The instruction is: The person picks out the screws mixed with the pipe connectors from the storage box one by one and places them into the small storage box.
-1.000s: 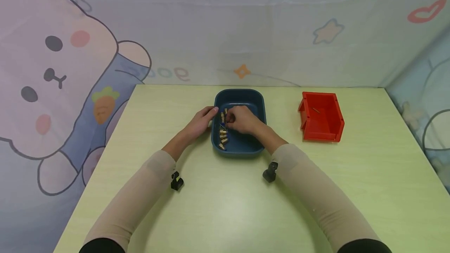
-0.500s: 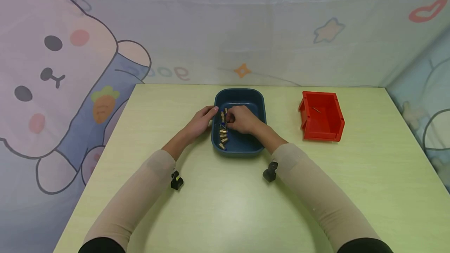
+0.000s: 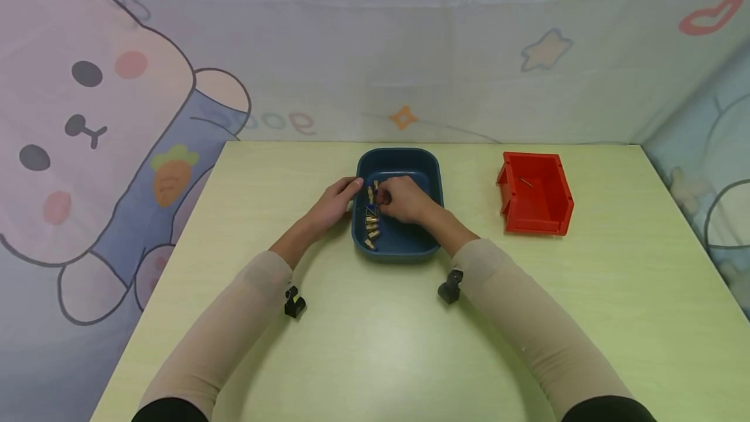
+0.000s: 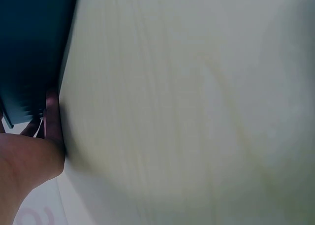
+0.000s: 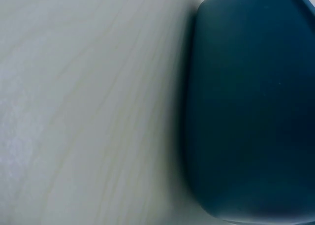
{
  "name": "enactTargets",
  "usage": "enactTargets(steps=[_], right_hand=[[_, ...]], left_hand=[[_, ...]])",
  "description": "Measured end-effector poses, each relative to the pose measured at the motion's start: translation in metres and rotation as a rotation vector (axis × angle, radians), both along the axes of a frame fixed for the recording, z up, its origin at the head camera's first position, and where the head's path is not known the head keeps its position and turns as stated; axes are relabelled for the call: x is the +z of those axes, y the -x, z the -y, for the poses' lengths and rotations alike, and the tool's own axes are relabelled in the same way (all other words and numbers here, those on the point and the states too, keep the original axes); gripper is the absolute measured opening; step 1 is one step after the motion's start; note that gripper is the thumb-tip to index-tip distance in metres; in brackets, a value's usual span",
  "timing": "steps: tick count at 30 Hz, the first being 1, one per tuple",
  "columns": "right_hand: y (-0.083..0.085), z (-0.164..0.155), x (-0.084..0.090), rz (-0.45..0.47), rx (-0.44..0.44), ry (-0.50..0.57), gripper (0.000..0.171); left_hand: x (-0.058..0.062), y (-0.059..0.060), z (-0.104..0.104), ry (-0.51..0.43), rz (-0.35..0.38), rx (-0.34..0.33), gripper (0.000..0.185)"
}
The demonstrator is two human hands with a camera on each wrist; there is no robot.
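A dark blue tray (image 3: pixel 398 152) sits at the middle of the pale green table (image 3: pixel 375 344). Several small brass parts (image 3: pixel 372 221) lie in a row along its left inner side. My left hand (image 3: pixel 336 200) rests against the tray's left rim, fingers fairly straight; the left wrist view shows a finger (image 4: pixel 50 119) beside the tray wall (image 4: pixel 29 48). My right hand (image 3: pixel 403 199) is inside the tray with fingers curled, its tips pinching a brass part at the top of the row. The right wrist view shows only the tray's outer wall (image 5: pixel 251 112) and table.
A red bin (image 3: pixel 536 195) stands on the table to the right of the tray, with one thin small piece (image 3: pixel 527 183) inside. Cartoon-printed fabric walls close in the back and both sides. Black wrist cameras (image 3: pixel 295 301) hang under both forearms.
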State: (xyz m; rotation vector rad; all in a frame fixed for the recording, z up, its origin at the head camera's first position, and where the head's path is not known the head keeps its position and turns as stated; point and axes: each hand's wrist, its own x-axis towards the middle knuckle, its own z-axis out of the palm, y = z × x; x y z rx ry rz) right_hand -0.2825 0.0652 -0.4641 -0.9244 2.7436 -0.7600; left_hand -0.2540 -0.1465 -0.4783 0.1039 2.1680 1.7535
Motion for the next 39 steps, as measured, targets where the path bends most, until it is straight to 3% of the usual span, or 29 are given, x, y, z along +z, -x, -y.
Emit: enactTargets(steps=[14,23,39], right_hand=[[-0.0019,-0.0014,0.0001,-0.021,-0.011,-0.014,0.003],[-0.0008,-0.0011,-0.0015,-0.012,-0.045,0.033,0.003],[0.0002,0.0,-0.0004,-0.009,-0.032,0.086,0.003]], left_hand=[[0.0,-0.002,-0.0024,0.008,-0.008,0.008,0.066],[-0.0008,-0.0015,-0.0031,-0.007,-0.001,0.01,0.065],[-0.0001,-0.0003,-0.0018,0.005,-0.003,0.015,0.066]])
